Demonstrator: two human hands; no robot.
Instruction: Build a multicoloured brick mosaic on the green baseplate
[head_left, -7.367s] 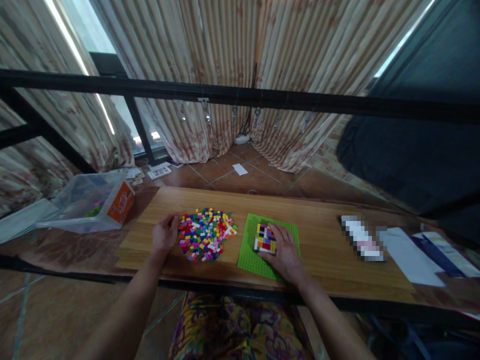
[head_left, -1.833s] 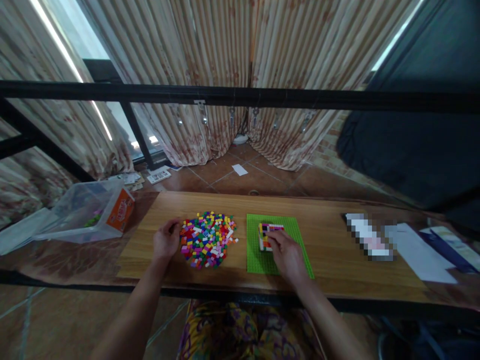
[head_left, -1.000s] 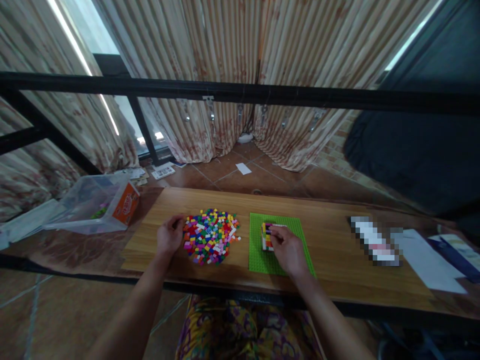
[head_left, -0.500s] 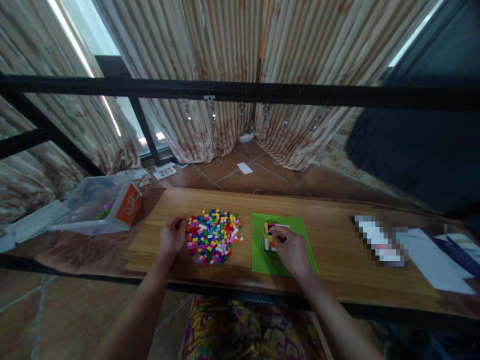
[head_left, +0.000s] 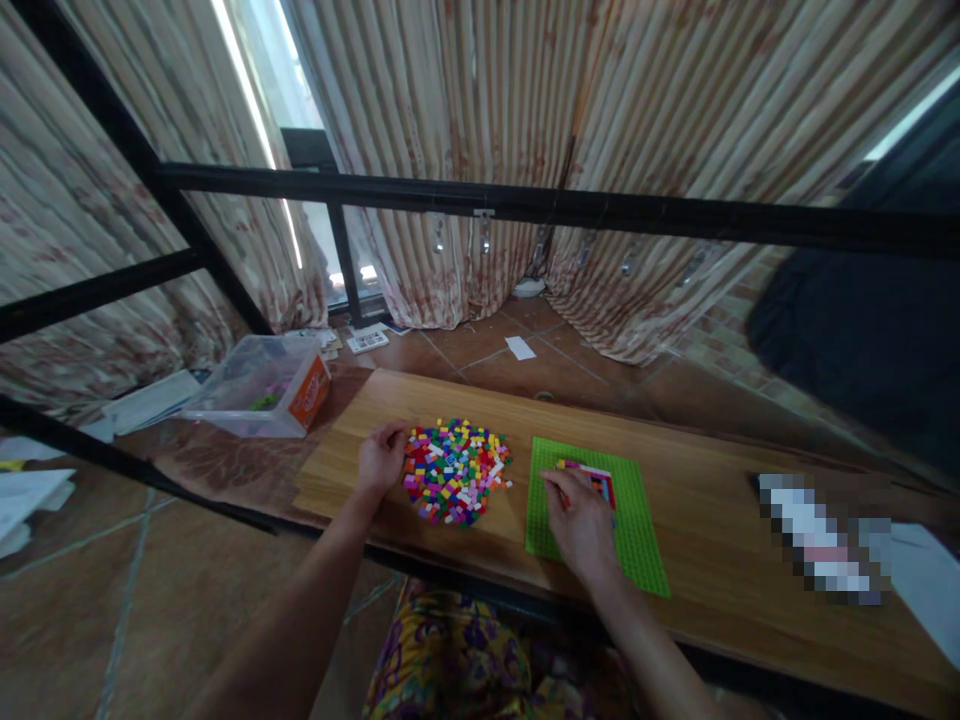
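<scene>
A heap of small colourful toy bricks (head_left: 455,472) lies on the wooden table. At its left edge rests my left hand (head_left: 382,458), fingers curled together; whatever they may hold is hidden. To the right is a green studded baseplate (head_left: 645,540) bearing a low build of toy bricks (head_left: 604,482) with red, white and yellow parts. My right hand (head_left: 581,520) is over the plate and covers much of that build. Its thumb and fingers are pinched at the build's left side, and any brick between them is too small to make out.
Left of the wooden tabletop (head_left: 345,420) stands a clear plastic box (head_left: 259,390) with an orange label and a few pieces inside. A blurred-out object (head_left: 814,540) and white paper (head_left: 930,570) lie at the right. A black metal bar (head_left: 525,205) crosses beyond the table.
The view has swung left and tilted, so the scene sits further right. Over the build, my right hand has shifted toward its left side, uncovering the right part. My left hand stays beside the heap.
</scene>
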